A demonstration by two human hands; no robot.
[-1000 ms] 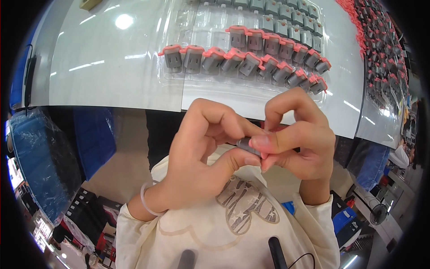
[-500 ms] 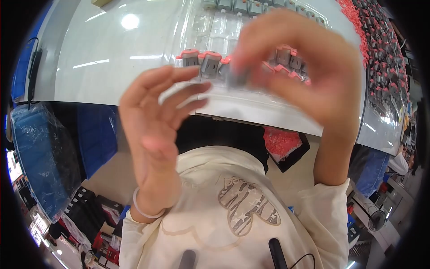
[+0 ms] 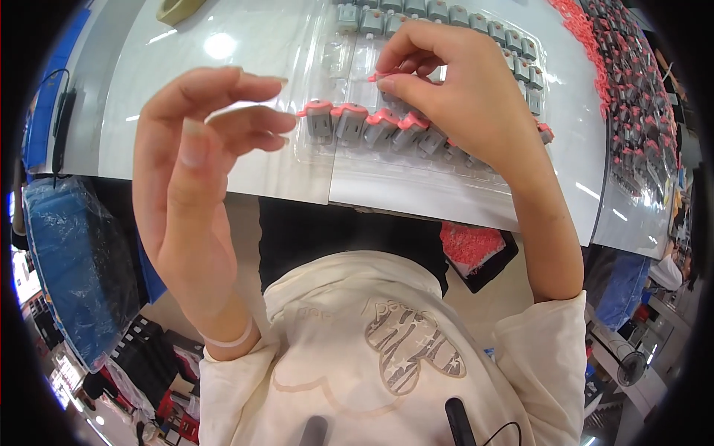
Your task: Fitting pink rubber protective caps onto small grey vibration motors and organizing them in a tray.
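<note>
My right hand point(image 3: 454, 82) is over the clear plastic tray point(image 3: 303, 149), thumb and forefinger pinched together. Between those fingertips shows a bit of pink point(image 3: 374, 77), with some grey just below; most of the held piece is hidden by my fingers. Along the tray's near side stands a row of small grey housings with pink caps point(image 3: 349, 125), partly covered by my right wrist. My left hand point(image 3: 197, 163) hovers left of that row, fingers curved and apart, holding nothing. Farther back in the tray sit rows of plain grey housings point(image 3: 439, 13).
A beige ring like a tape roll point(image 3: 175, 10) lies at the table's far left. At the right are a heap of pink pieces point(image 3: 584, 44) and many grey-and-pink housings point(image 3: 632, 97). Below the table edge sits a black box of pink pieces point(image 3: 473, 249).
My left hand has moved left, away from the row of housings. My right hand has gone farther over the tray, its fingers pinched on a small grey-and-pink piece.
</note>
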